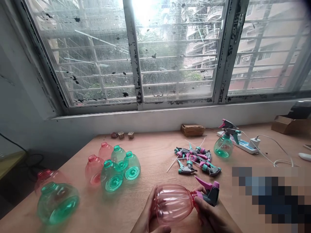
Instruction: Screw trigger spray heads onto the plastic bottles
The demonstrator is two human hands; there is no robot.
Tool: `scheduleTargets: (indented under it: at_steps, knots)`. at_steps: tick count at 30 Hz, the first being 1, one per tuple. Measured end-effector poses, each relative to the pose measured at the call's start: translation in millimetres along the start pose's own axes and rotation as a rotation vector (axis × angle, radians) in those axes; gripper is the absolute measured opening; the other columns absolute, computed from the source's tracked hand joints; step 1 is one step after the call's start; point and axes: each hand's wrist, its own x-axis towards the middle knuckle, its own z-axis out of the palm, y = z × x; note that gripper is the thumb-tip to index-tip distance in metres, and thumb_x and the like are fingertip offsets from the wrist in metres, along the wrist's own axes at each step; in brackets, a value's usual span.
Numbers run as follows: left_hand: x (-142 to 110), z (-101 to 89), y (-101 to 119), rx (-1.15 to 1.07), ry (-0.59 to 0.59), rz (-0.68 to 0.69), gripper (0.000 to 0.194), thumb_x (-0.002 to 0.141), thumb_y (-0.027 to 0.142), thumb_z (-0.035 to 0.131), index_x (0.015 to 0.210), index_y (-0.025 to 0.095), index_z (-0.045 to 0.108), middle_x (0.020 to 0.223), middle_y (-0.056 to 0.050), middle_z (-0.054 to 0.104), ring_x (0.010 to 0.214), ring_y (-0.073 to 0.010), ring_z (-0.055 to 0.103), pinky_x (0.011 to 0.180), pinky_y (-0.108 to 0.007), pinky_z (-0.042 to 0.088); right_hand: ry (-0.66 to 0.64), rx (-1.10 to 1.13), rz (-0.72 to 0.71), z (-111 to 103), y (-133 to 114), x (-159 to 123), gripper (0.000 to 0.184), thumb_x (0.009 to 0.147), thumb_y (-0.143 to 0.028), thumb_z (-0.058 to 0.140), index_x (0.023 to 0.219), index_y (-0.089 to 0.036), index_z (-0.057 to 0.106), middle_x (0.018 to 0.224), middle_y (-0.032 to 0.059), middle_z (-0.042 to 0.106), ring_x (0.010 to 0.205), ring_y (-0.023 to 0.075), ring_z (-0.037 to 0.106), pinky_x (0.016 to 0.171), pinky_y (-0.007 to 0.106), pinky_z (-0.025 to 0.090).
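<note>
A clear pink spray bottle point(173, 202) lies sideways in front of me, ribbed and with no liquid visible in it. My left hand point(149, 210) is wrapped round its base end. At the neck, my right hand point(206, 208) grips the collar of a pink and dark grey trigger sprayer point(212, 193), which sits on the bottle's mouth. Whether the threads are fully engaged, I cannot tell. Just beyond my hands is a heap of loose trigger sprayers point(194, 158), pink, teal and grey, some with thin white tubes.
Several capless green bottles point(113, 176) and pink bottles point(93, 170) stand at the left. A green bottle with a sprayer point(223, 147) is at the back right, beside a power strip point(247, 145). Cardboard boxes point(193, 130) and small blocks point(120, 135) line the back. A pixelated patch covers the right.
</note>
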Motion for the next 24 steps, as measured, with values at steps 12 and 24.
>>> scheduleTargets:
  at_steps: [12,24]
  knots:
    - [-1,-5.7,-5,-0.014,0.010,-0.026,0.130,0.068,0.061,0.083,0.159,0.018,0.001,0.155,-0.021,0.039,0.143,-0.0376,0.038,0.119,-0.046,0.027,0.047,-0.040,-0.014,8,-10,-5,0.046,0.070,-0.054,0.085,0.087,-0.019,0.060,0.051,-0.0071,0.055,0.042,0.0082,0.044,0.044,0.020,0.036]
    - [-3,-2.0,10,0.007,0.008,-0.085,0.119,0.075,0.053,0.081,0.159,0.028,0.000,0.151,-0.014,0.046,0.143,-0.0349,0.039,0.123,-0.048,0.019,0.012,-0.036,-0.007,6,-5,-2,0.049,0.073,-0.056,0.083,0.090,-0.019,0.056,0.052,-0.0082,0.054,0.040,0.0065,0.044,0.042,0.018,0.034]
